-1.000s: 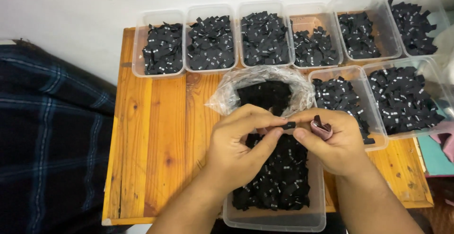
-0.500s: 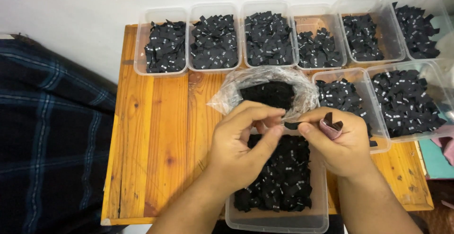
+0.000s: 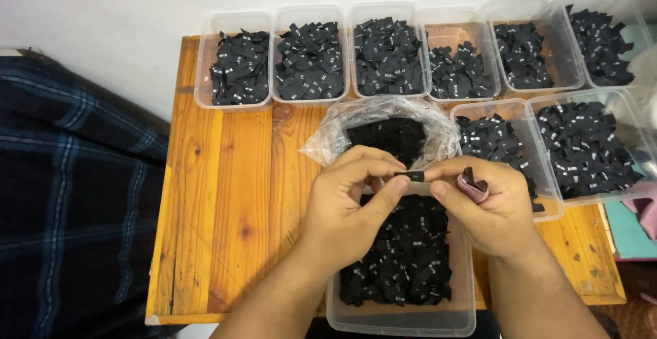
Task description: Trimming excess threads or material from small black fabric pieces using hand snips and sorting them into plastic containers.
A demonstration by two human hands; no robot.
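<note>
My left hand (image 3: 349, 205) and my right hand (image 3: 489, 209) meet over a clear plastic tub (image 3: 404, 322) full of small black fabric labels (image 3: 404, 257). Both pinch one small black label (image 3: 413, 175) between thumb and fingertips. In my right hand a small pink cutter (image 3: 472, 185) with a dark tip is also tucked against the fingers. Just behind the hands lies an open clear plastic bag (image 3: 342, 130) holding more black labels.
A wooden table (image 3: 226, 195) carries a back row of several clear tubs (image 3: 236, 65) of black labels, plus two more tubs (image 3: 592, 147) at the right. Dark plaid cloth (image 3: 68, 195) lies left of the table. A pink and teal item (image 3: 640, 219) sits at far right.
The hands have come closer together, and the label is now pinched between both hands. The cutter has tilted slightly in my right hand.
</note>
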